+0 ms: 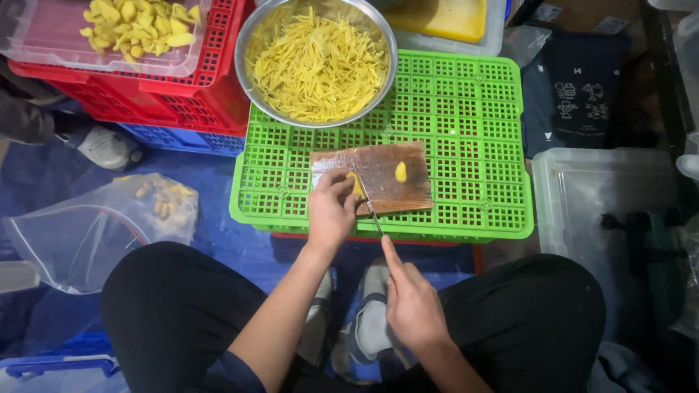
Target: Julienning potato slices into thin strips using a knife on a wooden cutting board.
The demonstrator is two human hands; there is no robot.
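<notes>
Slicing is the step in hand, as far as I can judge from where I stand. On a small worn brown wooden cutting board [378, 178], laid flat on an upturned bright green plastic lattice crate [466, 109], the person's left hand [331, 207] presses down on a yellow peeled piece of root [356, 185], fingers curled over it so that only its right end shows. The right hand [411, 302] is closed around the handle of a thin-bladed knife [370, 207], forefinger stretched along the top; the blade runs up toward the held piece and meets it just beside the left fingertips. A second small yellow chunk [400, 172] lies apart on the board's right half, untouched.

Behind the board, a round shiny steel bowl [318, 62] sits on the crate's far left corner, heaped with fine yellow strips. Farther left, a clear plastic tub [44, 44] of larger yellow chunks rests on a stack of red plastic crates [211, 94]. A clear plastic bag [95, 233] with a few pale scraps lies on the blue floor covering by the left knee.

The next cut, I'd say, calls for the left fingers to creep back along the piece while the blade stays close to them, a tight margin on so small a board.
</notes>
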